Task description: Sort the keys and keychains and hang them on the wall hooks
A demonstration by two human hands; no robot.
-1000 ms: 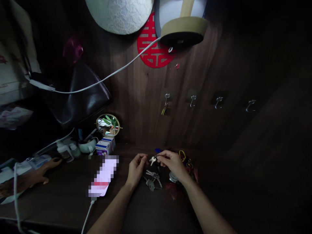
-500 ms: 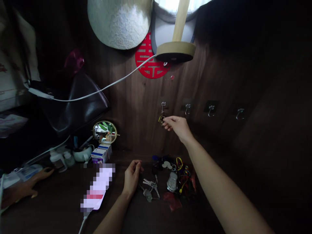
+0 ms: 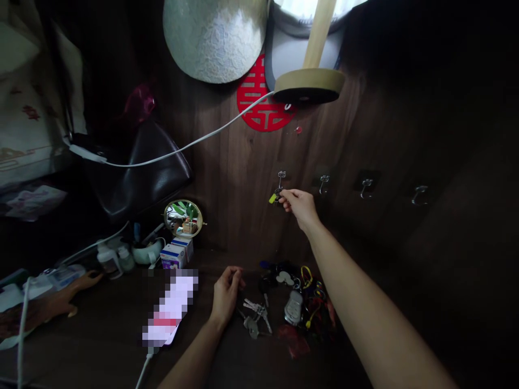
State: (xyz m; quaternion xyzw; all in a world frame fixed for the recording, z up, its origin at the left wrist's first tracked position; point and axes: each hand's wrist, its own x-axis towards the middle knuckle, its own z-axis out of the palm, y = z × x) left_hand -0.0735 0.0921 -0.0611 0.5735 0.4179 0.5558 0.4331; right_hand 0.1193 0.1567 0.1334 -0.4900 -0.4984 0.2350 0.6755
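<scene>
My right hand [image 3: 298,205] is raised to the wall. Its thumb and fingers pinch a small key ring [image 3: 278,192] with a yellow-green tag, right at the lower end of the leftmost metal hook [image 3: 281,177]. Whether the ring is over the hook's tip, I cannot tell. On the dark tabletop rests my left hand [image 3: 227,294], its fingers loosely curled and nothing visible in them. Just right of it lies a bunch of keys [image 3: 257,313]. Beyond that are a grey remote fob [image 3: 293,308], a yellow cord [image 3: 307,276] and a red plastic packet [image 3: 294,340].
Further right on the wall are a second hook [image 3: 323,183], a third [image 3: 366,188] and a fourth [image 3: 420,194]. A wooden-based lamp [image 3: 309,86] with a white cable [image 3: 194,143] hangs above. At left are a phone [image 3: 174,308], small boxes [image 3: 173,255] and a round mirror [image 3: 183,218].
The view has shifted slightly, so the scene sits further right. At the hook, my right hand has turned the key ring, and its yellow-green tag shows more fully. My left hand stays put.
</scene>
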